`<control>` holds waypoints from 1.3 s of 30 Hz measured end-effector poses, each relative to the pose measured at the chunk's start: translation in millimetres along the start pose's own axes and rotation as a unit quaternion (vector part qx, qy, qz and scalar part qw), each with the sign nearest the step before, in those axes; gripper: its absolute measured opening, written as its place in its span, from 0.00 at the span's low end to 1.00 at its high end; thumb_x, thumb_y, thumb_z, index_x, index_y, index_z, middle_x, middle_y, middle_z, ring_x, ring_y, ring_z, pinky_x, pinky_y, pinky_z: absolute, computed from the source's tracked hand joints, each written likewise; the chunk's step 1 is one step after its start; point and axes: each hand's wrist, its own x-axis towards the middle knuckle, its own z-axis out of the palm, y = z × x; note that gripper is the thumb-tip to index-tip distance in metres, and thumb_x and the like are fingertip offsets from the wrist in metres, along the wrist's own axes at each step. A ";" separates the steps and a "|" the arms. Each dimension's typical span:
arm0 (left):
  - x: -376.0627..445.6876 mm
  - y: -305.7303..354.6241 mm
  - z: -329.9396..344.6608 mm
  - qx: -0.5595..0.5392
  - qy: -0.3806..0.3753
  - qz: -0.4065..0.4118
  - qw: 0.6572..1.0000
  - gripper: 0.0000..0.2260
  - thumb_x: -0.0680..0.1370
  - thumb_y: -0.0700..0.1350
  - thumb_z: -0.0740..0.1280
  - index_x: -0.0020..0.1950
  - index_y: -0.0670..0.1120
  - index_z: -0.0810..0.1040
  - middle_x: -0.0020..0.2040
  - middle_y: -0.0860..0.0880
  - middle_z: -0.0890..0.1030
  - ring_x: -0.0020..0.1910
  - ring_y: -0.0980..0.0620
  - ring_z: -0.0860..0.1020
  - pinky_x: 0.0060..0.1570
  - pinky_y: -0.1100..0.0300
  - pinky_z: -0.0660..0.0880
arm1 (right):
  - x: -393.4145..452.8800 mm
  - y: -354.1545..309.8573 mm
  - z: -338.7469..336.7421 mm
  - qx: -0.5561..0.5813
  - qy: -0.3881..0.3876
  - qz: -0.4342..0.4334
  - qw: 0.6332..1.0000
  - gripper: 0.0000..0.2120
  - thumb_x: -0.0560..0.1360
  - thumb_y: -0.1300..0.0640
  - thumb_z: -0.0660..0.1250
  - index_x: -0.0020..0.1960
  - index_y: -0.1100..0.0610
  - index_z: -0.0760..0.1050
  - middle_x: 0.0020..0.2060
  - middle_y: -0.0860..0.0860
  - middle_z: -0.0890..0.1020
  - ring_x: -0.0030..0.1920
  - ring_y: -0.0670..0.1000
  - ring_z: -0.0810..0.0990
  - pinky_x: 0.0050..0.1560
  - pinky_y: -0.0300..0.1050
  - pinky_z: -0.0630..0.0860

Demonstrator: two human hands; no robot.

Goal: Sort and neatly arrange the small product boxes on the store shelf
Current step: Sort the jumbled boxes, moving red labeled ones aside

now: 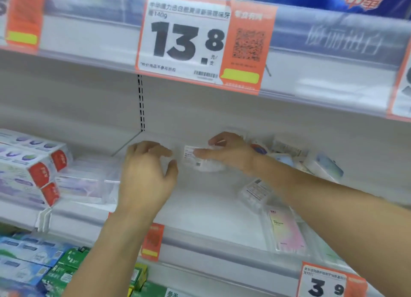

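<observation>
A small clear plastic box with a white label (195, 158) sits deep on the white shelf (200, 210). My right hand (229, 151) is closed over its right side. My left hand (145, 174) hovers just left of that box, fingers spread and curled, holding nothing; the blur hides whether it touches. More clear boxes lie to the right: one with a printed label (255, 193), one with a pink card inside (287, 232), and a loose heap (311, 163) at the back right behind my forearm.
White and red toothpaste cartons (33, 163) are stacked at the left, with flat clear packs (86, 181) beside them. A price tag reading 13.8 (195, 43) hangs from the shelf above. Blue and green cartons (44, 268) fill the lower shelf.
</observation>
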 end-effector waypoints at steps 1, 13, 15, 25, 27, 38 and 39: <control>3.3 -6.8 -7.0 0.031 0.032 0.003 0.999 0.15 0.70 0.51 0.66 0.52 0.47 0.83 0.55 0.45 0.81 0.59 0.40 0.73 0.56 0.49 0.70 | -0.1 -3.6 12.4 0.014 -0.001 -0.001 1.000 0.29 0.62 0.37 0.79 0.56 0.51 0.78 0.51 0.43 0.76 0.46 0.40 0.78 0.42 0.35 0.73; -11.7 -41.0 -19.2 0.254 -0.176 -0.057 0.949 0.31 0.73 0.58 0.64 0.75 0.60 0.59 0.78 0.51 0.58 0.76 0.37 0.51 0.71 0.35 0.46 | 10.1 -10.5 68.7 -0.019 -0.013 -0.012 1.000 0.23 0.70 0.48 0.74 0.62 0.47 0.72 0.61 0.57 0.74 0.39 0.49 0.78 0.35 0.36 0.72; -14.1 -35.2 -20.9 0.235 -0.185 -0.049 0.953 0.32 0.72 0.59 0.64 0.75 0.61 0.58 0.78 0.53 0.58 0.77 0.39 0.51 0.72 0.35 0.46 | 12.2 -8.4 69.3 -0.041 -0.002 -0.014 0.999 0.24 0.72 0.45 0.72 0.65 0.47 0.70 0.60 0.57 0.74 0.37 0.48 0.79 0.33 0.35 0.71; -20.2 -10.1 -17.4 0.144 -0.186 -0.048 0.971 0.30 0.69 0.69 0.59 0.70 0.63 0.66 0.76 0.54 0.63 0.77 0.44 0.52 0.72 0.37 0.42 | 14.9 8.0 -10.9 -0.233 0.146 -0.027 0.961 0.18 0.76 0.56 0.66 0.65 0.56 0.72 0.58 0.57 0.76 0.58 0.57 0.76 0.56 0.44 0.73; -19.2 -3.1 -12.9 0.132 -0.145 -0.043 0.980 0.29 0.67 0.66 0.60 0.67 0.59 0.72 0.71 0.49 0.70 0.75 0.41 0.58 0.71 0.37 0.46 | 23.7 28.3 -46.6 -0.368 0.175 0.031 0.913 0.24 0.74 0.51 0.69 0.68 0.54 0.68 0.61 0.59 0.71 0.63 0.60 0.72 0.61 0.51 0.72; -27.9 51.8 30.6 -0.135 -0.092 0.009 0.987 0.20 0.75 0.48 0.69 0.67 0.50 0.71 0.59 0.54 0.74 0.59 0.52 0.75 0.52 0.65 0.69 | 8.4 33.0 -69.7 -0.202 0.096 -0.069 0.972 0.25 0.69 0.55 0.78 0.63 0.55 0.74 0.53 0.52 0.80 0.53 0.54 0.81 0.53 0.47 0.79; -27.2 53.4 34.3 -0.138 -0.095 -0.002 0.986 0.25 0.75 0.49 0.69 0.71 0.49 0.67 0.63 0.52 0.73 0.62 0.51 0.74 0.54 0.63 0.69 | -0.5 26.4 -68.7 -0.104 0.036 -0.065 0.992 0.24 0.68 0.60 0.79 0.62 0.56 0.76 0.52 0.53 0.82 0.53 0.55 0.82 0.53 0.48 0.80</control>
